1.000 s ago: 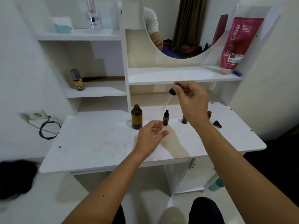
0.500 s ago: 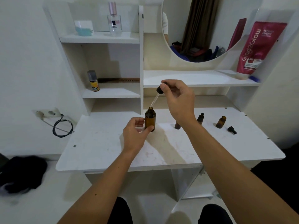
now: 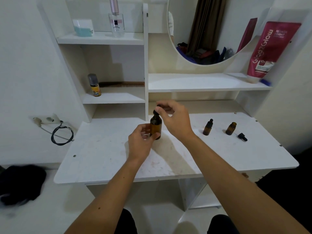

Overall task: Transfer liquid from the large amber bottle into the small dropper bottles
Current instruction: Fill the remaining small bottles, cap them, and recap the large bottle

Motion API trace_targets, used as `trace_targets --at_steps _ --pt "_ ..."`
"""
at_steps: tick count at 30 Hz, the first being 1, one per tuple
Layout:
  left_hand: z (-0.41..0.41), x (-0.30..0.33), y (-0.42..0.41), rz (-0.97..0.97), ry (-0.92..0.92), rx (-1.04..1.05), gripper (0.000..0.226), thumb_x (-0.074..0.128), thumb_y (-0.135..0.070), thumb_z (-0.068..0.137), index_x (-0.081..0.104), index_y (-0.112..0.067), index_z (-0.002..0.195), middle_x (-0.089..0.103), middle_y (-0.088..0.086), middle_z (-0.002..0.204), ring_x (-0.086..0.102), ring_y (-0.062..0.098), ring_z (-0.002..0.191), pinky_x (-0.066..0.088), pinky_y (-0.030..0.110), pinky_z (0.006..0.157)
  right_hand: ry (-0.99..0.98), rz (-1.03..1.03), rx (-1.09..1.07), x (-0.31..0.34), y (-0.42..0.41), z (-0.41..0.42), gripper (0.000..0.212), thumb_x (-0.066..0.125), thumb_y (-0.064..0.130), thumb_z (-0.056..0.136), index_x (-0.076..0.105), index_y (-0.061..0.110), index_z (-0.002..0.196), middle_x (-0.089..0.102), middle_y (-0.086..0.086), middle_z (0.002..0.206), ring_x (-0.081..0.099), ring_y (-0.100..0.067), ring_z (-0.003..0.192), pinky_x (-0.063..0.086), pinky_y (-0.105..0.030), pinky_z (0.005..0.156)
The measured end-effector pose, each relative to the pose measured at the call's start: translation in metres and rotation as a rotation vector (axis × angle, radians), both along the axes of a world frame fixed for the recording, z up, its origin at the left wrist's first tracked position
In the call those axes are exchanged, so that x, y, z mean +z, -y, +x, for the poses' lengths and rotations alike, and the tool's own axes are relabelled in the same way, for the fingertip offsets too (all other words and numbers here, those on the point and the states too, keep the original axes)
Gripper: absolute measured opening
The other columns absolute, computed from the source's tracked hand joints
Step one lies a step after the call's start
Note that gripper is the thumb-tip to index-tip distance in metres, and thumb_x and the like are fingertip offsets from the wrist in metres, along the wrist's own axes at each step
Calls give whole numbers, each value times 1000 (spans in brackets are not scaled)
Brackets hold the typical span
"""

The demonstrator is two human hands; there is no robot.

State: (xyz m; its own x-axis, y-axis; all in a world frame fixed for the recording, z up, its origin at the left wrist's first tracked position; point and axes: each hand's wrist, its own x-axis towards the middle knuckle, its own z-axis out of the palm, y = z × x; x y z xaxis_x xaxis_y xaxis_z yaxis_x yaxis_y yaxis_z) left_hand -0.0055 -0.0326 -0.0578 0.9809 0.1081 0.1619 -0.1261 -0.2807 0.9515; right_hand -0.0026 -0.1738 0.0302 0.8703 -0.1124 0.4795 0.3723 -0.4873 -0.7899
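Note:
The large amber bottle (image 3: 156, 126) stands upright on the white tabletop (image 3: 104, 149). My left hand (image 3: 141, 143) grips its lower body. My right hand (image 3: 173, 120) pinches the black dropper bulb (image 3: 156, 112) at the bottle's neck; the glass pipette is down inside the bottle. To the right stand a small capped dropper bottle (image 3: 208, 127) and a small uncapped amber bottle (image 3: 230, 128). A loose black dropper cap (image 3: 242, 137) lies beside the open one.
Shelves rise behind the tabletop: a perfume bottle (image 3: 116, 22) and a white-teal box (image 3: 83, 27) on top, a small yellow spray can (image 3: 94, 85) and a comb (image 3: 121, 84) lower. A red tube (image 3: 270, 51) leans at right. A black cable (image 3: 62, 135) hangs left.
My right hand has lowered the dropper from above the large bottle into its neck. My left hand went from open to gripping the bottle.

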Motion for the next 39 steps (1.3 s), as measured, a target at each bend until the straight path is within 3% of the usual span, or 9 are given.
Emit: trace_targets --at_steps 5,15,20,28,39 --pt "1 -2 0 -7 19 -2 50 85 -33 83 65 -21 128 72 -10 114 69 11 102 52 14 86 -63 -24 -3 -12 0 -2 23 75 19 96 77 11 117 78 3 103 69 2 90 51 -3 83" --pt "-9 -1 4 12 14 66 58 87 -36 81 60 -24 131 66 -6 125 65 14 104 51 14 83 -3 5 -41 -7 12 -11 27 77 23 95 76 12 120 79 3 111 73 -5 100 54 -9 89" --pt "-26 3 8 1 30 89 52 89 -39 79 58 -25 118 65 -7 113 65 14 96 54 19 80 44 19 -68 -5 32 -28 29 78 24 95 75 12 121 78 3 111 73 -6 101 56 -12 90" --pt "-54 6 64 -25 19 -103 45 86 -39 81 61 -27 116 66 -12 103 66 11 93 56 14 74 51 32 -216 -15 116 -77 28 79 26 94 75 18 120 77 8 108 73 -2 96 57 -14 84" --pt "-50 3 148 0 13 -399 45 86 -31 84 66 -24 125 72 -12 112 68 6 102 58 26 94 -120 42 -505 -65 249 -116 27 82 23 90 77 17 116 77 9 104 71 1 89 54 -10 84"
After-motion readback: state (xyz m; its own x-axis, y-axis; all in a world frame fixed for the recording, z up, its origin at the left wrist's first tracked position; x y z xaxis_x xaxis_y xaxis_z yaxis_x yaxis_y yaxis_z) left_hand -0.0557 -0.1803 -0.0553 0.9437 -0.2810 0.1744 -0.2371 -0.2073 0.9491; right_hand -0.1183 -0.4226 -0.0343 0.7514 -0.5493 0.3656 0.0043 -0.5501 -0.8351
